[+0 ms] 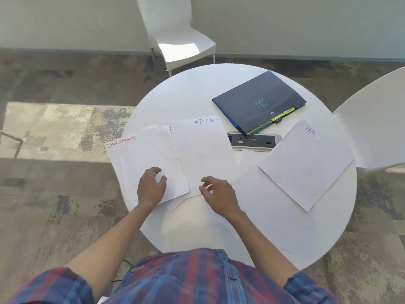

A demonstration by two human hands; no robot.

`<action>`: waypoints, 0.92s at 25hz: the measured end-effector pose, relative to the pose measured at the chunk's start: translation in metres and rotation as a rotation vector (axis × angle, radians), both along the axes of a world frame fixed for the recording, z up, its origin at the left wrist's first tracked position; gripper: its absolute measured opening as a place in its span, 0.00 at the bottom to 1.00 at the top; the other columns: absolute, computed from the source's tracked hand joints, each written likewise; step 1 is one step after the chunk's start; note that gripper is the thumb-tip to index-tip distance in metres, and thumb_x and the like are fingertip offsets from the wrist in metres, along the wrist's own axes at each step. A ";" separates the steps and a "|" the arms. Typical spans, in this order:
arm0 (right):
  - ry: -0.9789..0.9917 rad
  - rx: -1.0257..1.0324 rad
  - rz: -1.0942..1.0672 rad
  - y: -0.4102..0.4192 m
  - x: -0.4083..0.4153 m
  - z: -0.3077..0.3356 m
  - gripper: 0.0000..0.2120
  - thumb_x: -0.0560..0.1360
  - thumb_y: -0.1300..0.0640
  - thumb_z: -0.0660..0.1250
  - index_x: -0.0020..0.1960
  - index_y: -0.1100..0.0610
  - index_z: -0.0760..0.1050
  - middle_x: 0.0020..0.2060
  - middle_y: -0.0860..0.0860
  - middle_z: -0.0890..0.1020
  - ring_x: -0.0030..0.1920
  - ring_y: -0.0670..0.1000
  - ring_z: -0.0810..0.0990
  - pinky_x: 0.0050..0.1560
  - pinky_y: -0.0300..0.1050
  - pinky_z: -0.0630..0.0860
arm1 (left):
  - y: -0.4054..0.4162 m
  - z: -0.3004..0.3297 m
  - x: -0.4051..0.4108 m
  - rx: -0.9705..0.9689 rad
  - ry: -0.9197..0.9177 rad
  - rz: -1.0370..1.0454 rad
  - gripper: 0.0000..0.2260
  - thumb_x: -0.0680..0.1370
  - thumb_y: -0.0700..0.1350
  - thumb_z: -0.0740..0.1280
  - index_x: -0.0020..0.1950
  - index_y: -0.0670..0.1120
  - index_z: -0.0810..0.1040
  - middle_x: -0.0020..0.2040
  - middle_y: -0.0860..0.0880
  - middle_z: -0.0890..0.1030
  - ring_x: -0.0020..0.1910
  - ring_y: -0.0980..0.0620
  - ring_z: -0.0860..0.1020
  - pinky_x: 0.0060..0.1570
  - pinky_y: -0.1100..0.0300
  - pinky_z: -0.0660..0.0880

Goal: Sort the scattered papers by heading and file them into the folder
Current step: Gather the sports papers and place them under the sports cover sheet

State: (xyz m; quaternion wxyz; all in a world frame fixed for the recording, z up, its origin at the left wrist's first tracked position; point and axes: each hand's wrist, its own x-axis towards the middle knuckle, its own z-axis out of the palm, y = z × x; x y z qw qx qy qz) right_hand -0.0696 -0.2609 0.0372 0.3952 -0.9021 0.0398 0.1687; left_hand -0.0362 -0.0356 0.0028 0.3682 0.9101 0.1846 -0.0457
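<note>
Both hands are hovering loosely curled: left hand (151, 187) seemingly touching the SPORTS sheet (144, 163), right hand (219, 195) nearer the ADMIN sheet (202, 154).

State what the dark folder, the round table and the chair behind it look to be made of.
Folder: apparently matte card or plastic; dull navy cover. Table: smooth white top, maybe laminate; soft even sheen. Chair: likely moulded white plastic; one-piece glossy shell, thin metal-looking legs.

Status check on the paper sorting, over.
Both hands open: left hand on SPORTS sheets, right hand by ADMIN sheet. HR sheet apart. Folder closed. Nothing blocking.
</note>
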 end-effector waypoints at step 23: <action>0.060 -0.360 -0.069 0.118 0.031 -0.050 0.12 0.78 0.49 0.67 0.54 0.57 0.73 0.50 0.52 0.78 0.53 0.57 0.78 0.52 0.50 0.72 | 0.125 -0.007 0.029 -0.460 0.127 0.377 0.02 0.80 0.41 0.67 0.50 0.42 0.77 0.45 0.47 0.80 0.40 0.49 0.77 0.40 0.56 0.73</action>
